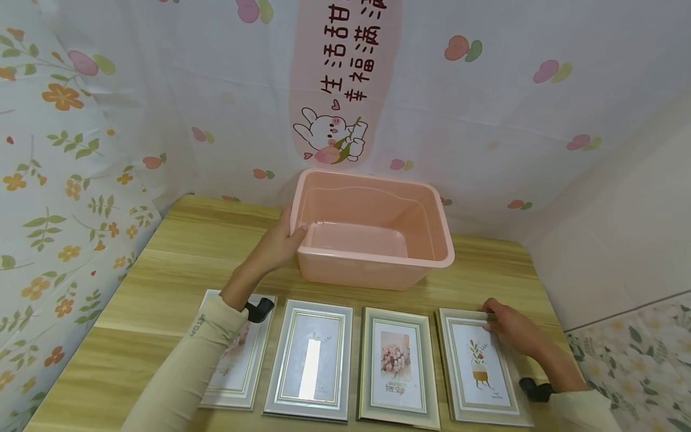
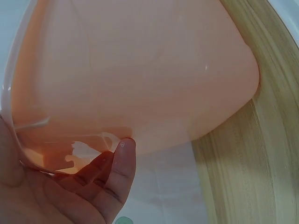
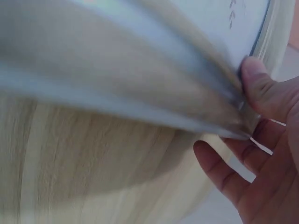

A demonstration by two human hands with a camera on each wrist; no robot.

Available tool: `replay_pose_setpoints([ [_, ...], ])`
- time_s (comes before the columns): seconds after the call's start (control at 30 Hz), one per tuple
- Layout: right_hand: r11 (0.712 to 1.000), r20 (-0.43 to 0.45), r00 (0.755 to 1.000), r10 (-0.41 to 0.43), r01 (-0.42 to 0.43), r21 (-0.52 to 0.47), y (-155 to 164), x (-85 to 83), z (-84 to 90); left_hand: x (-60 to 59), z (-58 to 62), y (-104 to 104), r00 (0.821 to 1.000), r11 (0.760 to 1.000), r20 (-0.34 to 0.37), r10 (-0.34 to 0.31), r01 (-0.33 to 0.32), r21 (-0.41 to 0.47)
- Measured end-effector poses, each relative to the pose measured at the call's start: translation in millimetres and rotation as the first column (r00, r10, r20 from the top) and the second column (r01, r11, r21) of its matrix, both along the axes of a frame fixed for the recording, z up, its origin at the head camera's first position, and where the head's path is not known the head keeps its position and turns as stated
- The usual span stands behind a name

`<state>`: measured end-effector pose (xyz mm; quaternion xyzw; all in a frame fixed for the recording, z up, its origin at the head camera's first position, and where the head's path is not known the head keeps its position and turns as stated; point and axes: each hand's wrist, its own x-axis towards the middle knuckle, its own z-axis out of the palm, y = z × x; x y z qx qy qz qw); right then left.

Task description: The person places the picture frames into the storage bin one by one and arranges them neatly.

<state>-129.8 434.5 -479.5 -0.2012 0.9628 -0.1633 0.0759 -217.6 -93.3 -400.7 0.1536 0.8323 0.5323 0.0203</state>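
A pink plastic basin (image 1: 372, 231) is being held at its left rim by the left hand (image 1: 278, 243), whose grip is being closed over the edge, with the thumb (image 2: 122, 161) laid against the outer wall. The basin is being kept on the wooden desk (image 1: 162, 264), near the back, just behind a row of four picture frames. The rightmost frame (image 1: 480, 366), printed with a potted plant, is being pinched at its upper right corner by the right hand (image 1: 513, 330); in the right wrist view that corner is being raised slightly off the desk, with the thumb (image 3: 257, 81) pressed on its edge and the fingers curled underneath. The other three frames (image 1: 396, 366) are being left flat beside it. The left sleeve is being stretched over the leftmost frame.
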Motion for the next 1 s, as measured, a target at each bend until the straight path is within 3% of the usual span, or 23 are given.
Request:
replay_pose_setpoints([
  [0.27,0.997,0.02,0.999,-0.031,0.032,-0.075,9,-2.0,11.6,0.4,0.0,2,1.0,1.0,0.013,0.016,-0.015,-0.027],
  [0.37,0.986,0.061,0.997,-0.041,0.05,-0.161,9,-2.5,20.6,0.8,-0.4,1,0.999,0.999,0.019,0.029,-0.028,-0.042],
  [0.6,0.965,0.151,0.987,-0.056,0.092,-0.246,10,-6.6,36.7,1.9,-1.4,0,0.999,0.998,0.019,0.049,-0.048,-0.045],
  [1.0,0.893,0.299,0.954,-0.007,0.141,-0.428,13,-6.3,54.4,3.5,0.6,-1,0.999,0.997,0.023,0.046,-0.044,-0.063],
])
